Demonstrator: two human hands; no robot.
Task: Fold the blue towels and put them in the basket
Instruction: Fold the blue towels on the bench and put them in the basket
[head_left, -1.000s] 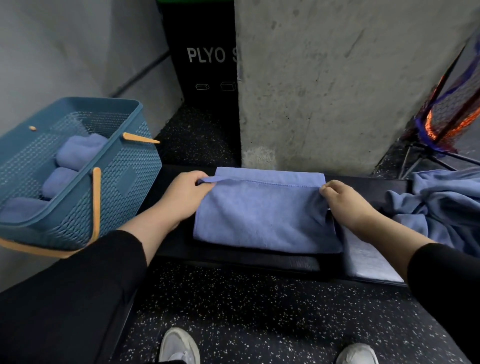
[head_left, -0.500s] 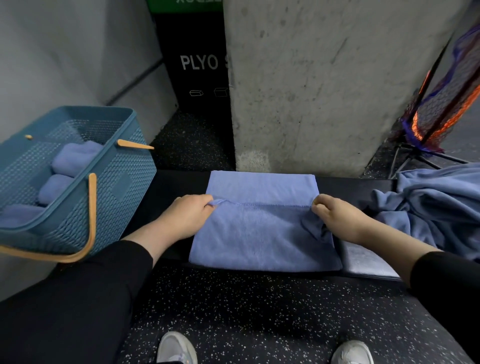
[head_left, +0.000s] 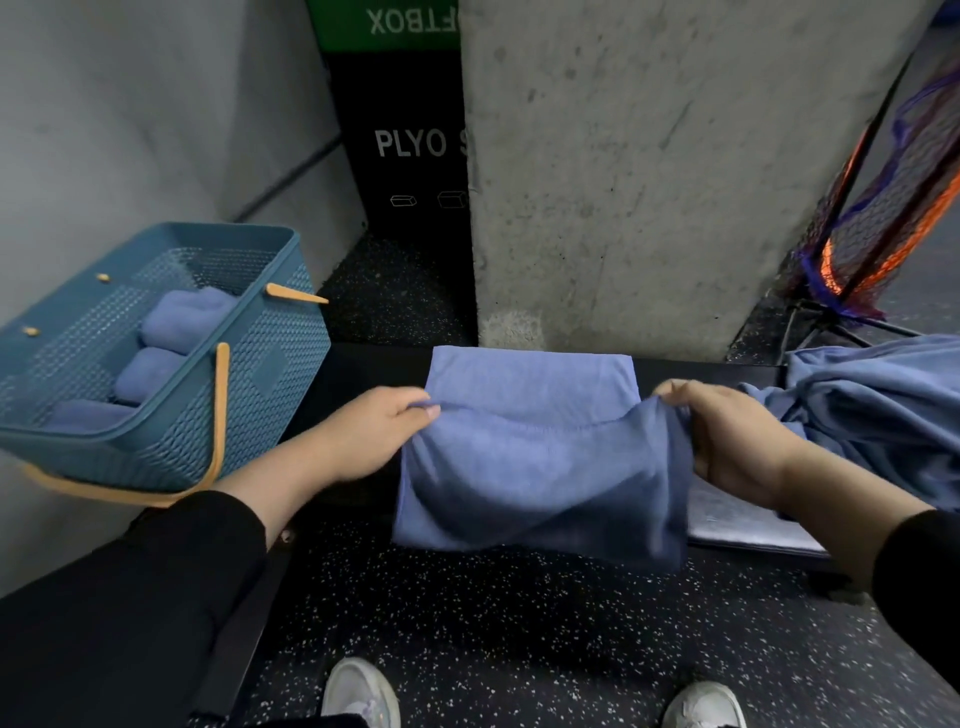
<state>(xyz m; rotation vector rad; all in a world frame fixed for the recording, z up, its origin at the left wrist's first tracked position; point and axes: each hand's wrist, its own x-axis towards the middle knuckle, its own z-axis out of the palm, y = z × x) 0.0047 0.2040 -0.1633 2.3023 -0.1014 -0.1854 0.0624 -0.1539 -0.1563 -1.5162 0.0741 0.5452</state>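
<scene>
Fingers of the left hand (head_left: 374, 431) pinch one top corner of the blue towel (head_left: 540, 467), and those of the right hand (head_left: 727, 441) grasp the opposite corner, so the cloth's upper layer hangs between both grips. That layer sags over the near edge of the black bench (head_left: 353, 374), its lower hem dangling just above the speckled floor (head_left: 519, 623), while the towel's back portion lies flat on the bench top toward the far edge. This looks like a fold in progress, not finished: the piece is doubled once but the raised layer has not been laid down.

At the bench's left end, tilted against the wall, sits the teal basket (head_left: 270, 374) with orange handles; three rolled towels (head_left: 156, 364) are already lying inside it, side by side. At the bench's right end a heap of unfolded towels (head_left: 872, 410) waits, touching the right wrist area. A grey pad (head_left: 737, 525) lies on the bench just beside the held towel, below the right hand.

So, by my reading, a fair share is done, one towel is midway, and the heap on the right is left to fold and put away. How many pieces that heap holds cannot be told.

Beyond the bench stands a concrete pillar (head_left: 649, 182), with a black plyo box (head_left: 405, 145) next to it.
</scene>
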